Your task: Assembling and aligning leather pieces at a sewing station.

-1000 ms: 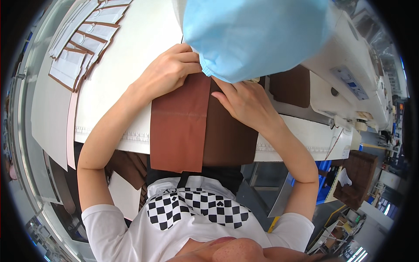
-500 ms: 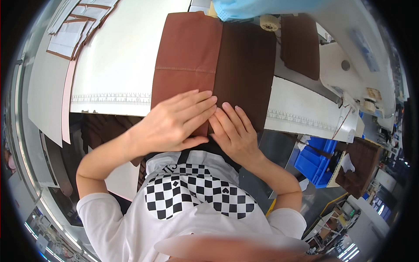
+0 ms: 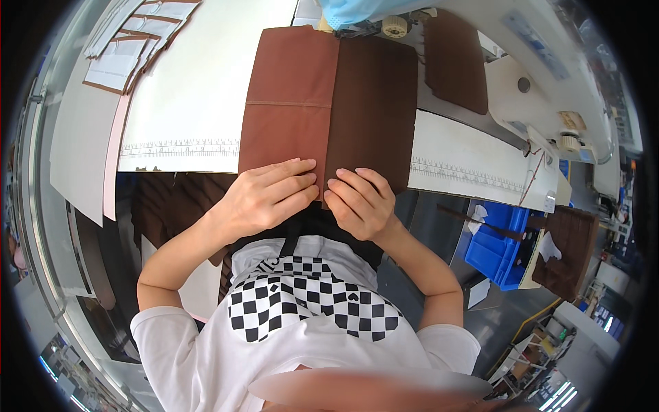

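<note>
A fabric panel lies across the white worktable, its left part reddish brown (image 3: 285,134) with a stitched cross seam, its right part dark brown (image 3: 374,113). The two parts meet along a straight lengthwise line, and the near end hangs over the table's front edge. My left hand (image 3: 274,192) is closed on the near end of the reddish part, just left of the join. Close beside it, my right hand (image 3: 362,204) has its curled fingers on the near end of the dark part. Both thumbs are mostly hidden. The panel's far end lies by the sewing machine.
A white sewing machine (image 3: 508,89) stands at the right, with another dark brown piece (image 3: 454,62) beside it. A ruler strip (image 3: 182,147) runs along the table edge (image 3: 185,89). Brown-edged white pieces (image 3: 117,65) lie far left. Blue bins (image 3: 491,254) stand lower right. Something light blue (image 3: 374,10) hangs at the top.
My hands have drawn back to the panel's near end and moved slightly apart, with the fingers more curled. The panel's far end sits slightly nearer to me in the picture.
</note>
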`<action>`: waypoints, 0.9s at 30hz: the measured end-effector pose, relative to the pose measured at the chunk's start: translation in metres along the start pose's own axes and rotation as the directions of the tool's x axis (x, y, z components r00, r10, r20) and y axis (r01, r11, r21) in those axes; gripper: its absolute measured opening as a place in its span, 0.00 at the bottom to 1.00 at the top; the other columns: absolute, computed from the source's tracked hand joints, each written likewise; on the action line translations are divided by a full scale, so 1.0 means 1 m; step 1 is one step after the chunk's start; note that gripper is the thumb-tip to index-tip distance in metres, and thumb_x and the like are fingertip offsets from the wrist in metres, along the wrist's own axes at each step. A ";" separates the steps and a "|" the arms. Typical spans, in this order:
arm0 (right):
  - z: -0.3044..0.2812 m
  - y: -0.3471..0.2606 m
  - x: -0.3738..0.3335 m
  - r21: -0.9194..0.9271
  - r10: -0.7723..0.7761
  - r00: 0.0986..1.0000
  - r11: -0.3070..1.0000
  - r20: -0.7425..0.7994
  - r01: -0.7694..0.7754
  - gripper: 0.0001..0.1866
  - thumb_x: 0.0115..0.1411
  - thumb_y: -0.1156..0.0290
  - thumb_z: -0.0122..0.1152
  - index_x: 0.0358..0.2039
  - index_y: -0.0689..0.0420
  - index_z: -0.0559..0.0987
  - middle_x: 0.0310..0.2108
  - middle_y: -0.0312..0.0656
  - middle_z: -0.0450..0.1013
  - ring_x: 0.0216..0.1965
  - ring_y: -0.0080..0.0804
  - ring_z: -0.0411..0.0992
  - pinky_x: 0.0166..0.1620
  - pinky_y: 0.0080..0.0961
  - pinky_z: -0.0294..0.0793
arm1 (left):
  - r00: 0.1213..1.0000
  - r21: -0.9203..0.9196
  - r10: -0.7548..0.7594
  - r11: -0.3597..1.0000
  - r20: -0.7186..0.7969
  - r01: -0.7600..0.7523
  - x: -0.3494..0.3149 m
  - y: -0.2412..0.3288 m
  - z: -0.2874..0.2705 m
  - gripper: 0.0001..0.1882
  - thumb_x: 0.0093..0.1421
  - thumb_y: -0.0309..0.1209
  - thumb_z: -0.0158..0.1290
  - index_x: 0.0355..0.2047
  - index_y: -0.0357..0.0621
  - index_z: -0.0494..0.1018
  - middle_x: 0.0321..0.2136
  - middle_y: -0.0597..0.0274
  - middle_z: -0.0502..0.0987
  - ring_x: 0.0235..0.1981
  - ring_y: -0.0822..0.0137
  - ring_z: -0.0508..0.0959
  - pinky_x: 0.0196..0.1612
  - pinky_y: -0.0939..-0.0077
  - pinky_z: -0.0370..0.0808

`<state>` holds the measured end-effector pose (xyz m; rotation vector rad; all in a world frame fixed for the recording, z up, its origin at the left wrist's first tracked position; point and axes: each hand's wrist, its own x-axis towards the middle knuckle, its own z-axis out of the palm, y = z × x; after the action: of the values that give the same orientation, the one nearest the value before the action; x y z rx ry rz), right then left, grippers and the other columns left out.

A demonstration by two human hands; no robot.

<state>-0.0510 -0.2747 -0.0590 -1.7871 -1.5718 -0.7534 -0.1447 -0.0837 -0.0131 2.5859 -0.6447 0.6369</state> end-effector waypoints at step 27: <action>-0.022 0.012 0.035 0.189 -0.186 0.954 0.972 0.234 0.143 0.03 0.49 0.76 0.62 0.27 0.60 0.79 0.36 0.45 0.78 0.38 0.34 0.77 0.43 0.29 0.77 | 0.998 -0.063 0.006 0.998 0.067 -0.002 0.060 -0.090 -0.003 0.12 0.48 0.27 0.61 0.35 0.38 0.79 0.39 0.54 0.79 0.45 0.55 0.78 0.47 0.66 0.78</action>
<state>-0.0346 -0.2705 -0.0189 -1.6912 -1.9107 -0.4631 -0.0517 -0.0290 -0.0036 2.5571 -0.6803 0.5247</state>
